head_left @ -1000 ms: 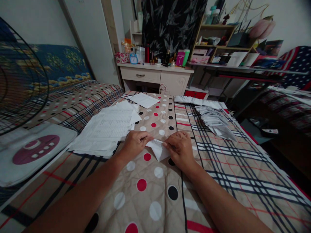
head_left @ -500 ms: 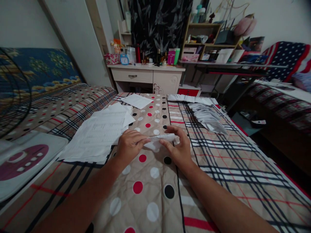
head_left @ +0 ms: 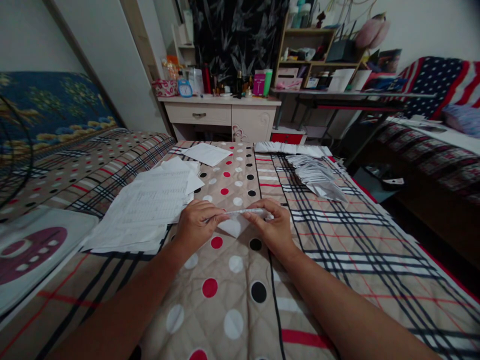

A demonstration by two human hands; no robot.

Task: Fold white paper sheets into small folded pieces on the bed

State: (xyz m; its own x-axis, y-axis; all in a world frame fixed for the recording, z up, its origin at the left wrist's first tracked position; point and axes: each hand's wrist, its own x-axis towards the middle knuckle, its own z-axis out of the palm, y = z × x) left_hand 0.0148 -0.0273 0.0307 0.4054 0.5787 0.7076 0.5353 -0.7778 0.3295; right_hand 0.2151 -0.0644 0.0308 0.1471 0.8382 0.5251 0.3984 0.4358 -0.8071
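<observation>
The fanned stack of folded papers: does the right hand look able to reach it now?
Probably yes: only bedspread shows between the right hand and the fanned stack. The hand is busy holding a folded paper, though, so it would likely need to let go first.

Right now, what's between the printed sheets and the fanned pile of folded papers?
Bare patterned bedspread, seen in the head view, from the printed sheets to the fanned pile. The left hand, right hand and held paper are nearer the camera.
</observation>
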